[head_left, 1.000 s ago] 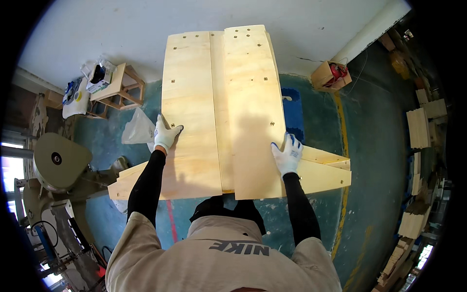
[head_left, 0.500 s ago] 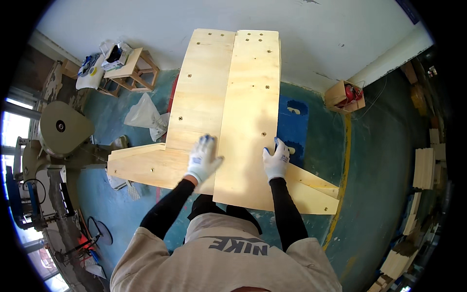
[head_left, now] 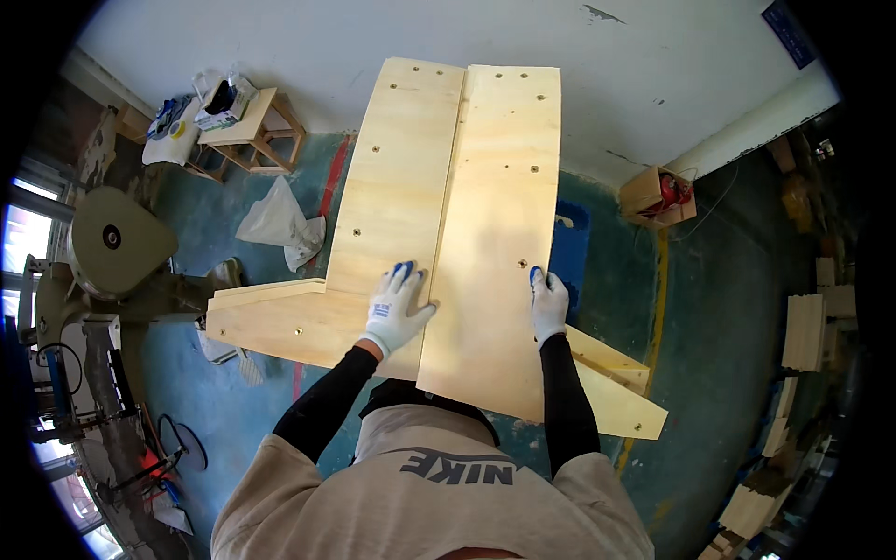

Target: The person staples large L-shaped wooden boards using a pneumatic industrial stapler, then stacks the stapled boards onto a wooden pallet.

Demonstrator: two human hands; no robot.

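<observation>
Two long L-shaped plywood panels lie side by side in front of me, with small metal inserts set in them. My left hand (head_left: 397,311), in a white glove with blue fingertips, lies spread on the left plywood panel (head_left: 392,196), its thumb reaching to the seam. My right hand (head_left: 549,306), gloved alike, is closed on the right edge of the right plywood panel (head_left: 495,215). That panel's narrow arm sticks out to the lower right, offset from another plywood piece (head_left: 611,364) beneath it. What supports the panels is mostly hidden.
A blue pallet-like object (head_left: 571,252) shows beyond the right edge. On the left are a wooden stool (head_left: 245,129), a white plastic bag (head_left: 275,224) and a large machine (head_left: 121,238). A wooden box (head_left: 653,196) stands by the wall; wood pieces (head_left: 805,331) are stacked far right.
The right panel has shifted right and toward me, its narrow arm now further off the piece below. My right hand has moved right with its edge; my left hand stays on the left panel.
</observation>
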